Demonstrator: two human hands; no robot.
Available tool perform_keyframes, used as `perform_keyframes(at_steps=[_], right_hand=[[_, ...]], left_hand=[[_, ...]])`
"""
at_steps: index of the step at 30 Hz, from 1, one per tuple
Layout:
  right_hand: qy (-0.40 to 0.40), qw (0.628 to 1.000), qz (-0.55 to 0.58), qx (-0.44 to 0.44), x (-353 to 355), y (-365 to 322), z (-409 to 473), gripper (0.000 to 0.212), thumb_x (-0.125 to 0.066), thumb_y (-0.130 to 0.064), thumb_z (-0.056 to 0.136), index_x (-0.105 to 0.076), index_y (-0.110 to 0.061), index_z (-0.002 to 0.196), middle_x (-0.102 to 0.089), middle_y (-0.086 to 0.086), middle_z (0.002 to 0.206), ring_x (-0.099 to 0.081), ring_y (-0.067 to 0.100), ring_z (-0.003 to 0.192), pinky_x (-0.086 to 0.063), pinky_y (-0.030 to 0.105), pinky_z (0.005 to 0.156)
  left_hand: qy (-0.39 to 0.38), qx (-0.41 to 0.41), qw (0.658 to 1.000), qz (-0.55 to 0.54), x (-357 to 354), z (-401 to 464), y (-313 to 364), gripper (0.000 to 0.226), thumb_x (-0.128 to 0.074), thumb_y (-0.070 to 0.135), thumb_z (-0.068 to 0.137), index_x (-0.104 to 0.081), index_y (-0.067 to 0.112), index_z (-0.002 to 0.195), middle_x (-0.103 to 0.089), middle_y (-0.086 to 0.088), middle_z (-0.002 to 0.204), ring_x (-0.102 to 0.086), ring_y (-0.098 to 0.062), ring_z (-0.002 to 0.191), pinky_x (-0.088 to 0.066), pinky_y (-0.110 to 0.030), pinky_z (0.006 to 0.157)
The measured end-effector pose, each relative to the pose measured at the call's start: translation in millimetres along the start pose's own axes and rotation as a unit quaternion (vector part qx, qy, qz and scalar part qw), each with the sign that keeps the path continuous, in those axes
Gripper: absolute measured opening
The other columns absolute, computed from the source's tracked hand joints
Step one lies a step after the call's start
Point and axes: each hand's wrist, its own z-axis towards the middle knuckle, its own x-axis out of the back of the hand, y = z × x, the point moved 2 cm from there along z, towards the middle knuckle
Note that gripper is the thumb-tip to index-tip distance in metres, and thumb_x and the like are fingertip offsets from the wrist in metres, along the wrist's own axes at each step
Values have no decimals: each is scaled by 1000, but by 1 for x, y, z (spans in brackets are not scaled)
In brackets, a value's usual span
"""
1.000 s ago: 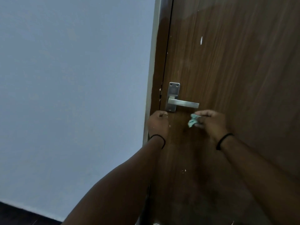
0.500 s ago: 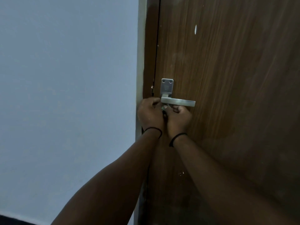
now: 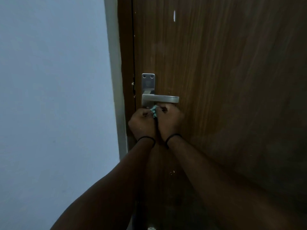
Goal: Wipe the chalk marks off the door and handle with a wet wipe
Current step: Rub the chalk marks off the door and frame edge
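Observation:
A brown wooden door (image 3: 224, 80) fills the right of the head view. Its metal lever handle (image 3: 164, 99) sticks out to the right from a tall metal plate (image 3: 148, 83). A small crumpled pale green wet wipe (image 3: 154, 111) sits just under the handle's base, pinched between both hands. My left hand (image 3: 142, 124) and my right hand (image 3: 169, 121) are side by side below the handle, fingers curled round the wipe. A white mark (image 3: 174, 15) shows high on the door. Small white specks (image 3: 172, 172) lie lower down.
A pale wall (image 3: 53, 97) covers the left half. The light door frame (image 3: 114, 72) and dark jamb (image 3: 126, 63) run vertically between wall and door. Chipped white spots (image 3: 132, 83) mark the door edge beside the plate.
My right hand has carried the wipe left from below the lever's tip to the handle base. Both hands have met there and now sit slightly lower, with the wipe showing between them.

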Motion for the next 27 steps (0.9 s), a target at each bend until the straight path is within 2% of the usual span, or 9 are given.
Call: perform_keyframes(at_steps=[2, 6, 9, 13, 15, 20, 22, 24, 27], right_hand=[[-29, 998, -40, 43, -2, -2, 1, 16, -61, -13, 91, -73, -11, 103, -72, 5, 99, -66, 15, 93, -52, 27, 84], [-72, 989, -83, 94, -1, 15, -23, 23, -61, -17, 93, -68, -11, 114, -62, 6, 112, -58, 13, 100, -40, 16, 84], [-68, 996, -48, 31, 1, 26, -36, 24, -67, -20, 89, -68, -14, 113, -59, 3, 115, -57, 11, 102, -42, 17, 85], [-30, 999, 1, -39, 9, 24, -33, 13, -67, -14, 88, -68, -21, 98, -62, -1, 105, -59, 7, 94, -44, 8, 73], [-4, 998, 20, -58, 16, 18, -25, 13, -64, -11, 89, -67, -21, 97, -63, -2, 104, -60, 7, 94, -46, 9, 71], [27, 990, 59, -121, 25, -3, -1, 14, -66, -12, 89, -67, -13, 103, -68, 2, 101, -64, 12, 90, -55, 28, 76], [-7, 969, 140, -201, 17, -8, -3, 13, -66, -9, 88, -69, -12, 100, -72, 4, 98, -66, 12, 84, -55, 23, 70], [-90, 927, 239, -275, 4, -15, -16, 12, -64, -3, 88, -70, -9, 96, -73, 9, 95, -68, 15, 82, -56, 22, 64], [-133, 909, 268, -291, -1, -21, -35, 13, -65, -5, 88, -70, -8, 100, -73, 9, 97, -68, 16, 85, -53, 22, 63]], left_hand=[[6, 19, 999, -27, -1, -2, -4, 11, -67, 8, 83, -76, 14, 84, -68, 6, 77, -62, -6, 71, -51, -19, 69], [-63, 24, 997, -34, 4, -6, -17, 13, -66, 5, 85, -77, 10, 89, -70, 3, 79, -63, -3, 72, -50, -11, 65], [-137, -1, 990, -17, 12, -13, -24, 21, -60, -5, 85, -75, 6, 94, -69, 3, 81, -61, 2, 71, -47, -6, 61], [-200, 12, 979, -45, 15, -14, -19, 24, -59, -2, 90, -71, 13, 103, -69, 9, 83, -66, 2, 67, -52, -13, 61], [-186, 30, 981, -56, 15, -10, -9, 24, -58, 0, 91, -69, 15, 106, -71, 6, 84, -68, -4, 68, -55, -19, 63], [-131, 29, 990, -52, 21, -6, 13, 22, -54, 4, 91, -67, 12, 105, -71, -4, 89, -68, -17, 76, -57, -31, 75], [-132, 29, 990, -34, 25, -5, 17, 21, -53, 7, 91, -68, 14, 104, -70, -1, 95, -66, -17, 85, -54, -30, 77], [-131, 41, 991, 7, 32, -2, 18, 18, -53, 11, 92, -68, 17, 100, -66, 3, 93, -61, -13, 86, -48, -23, 70], [-143, 79, 985, 48, 46, 1, 17, 18, -53, 14, 93, -67, 25, 86, -66, 5, 86, -59, -8, 78, -46, -23, 64]])
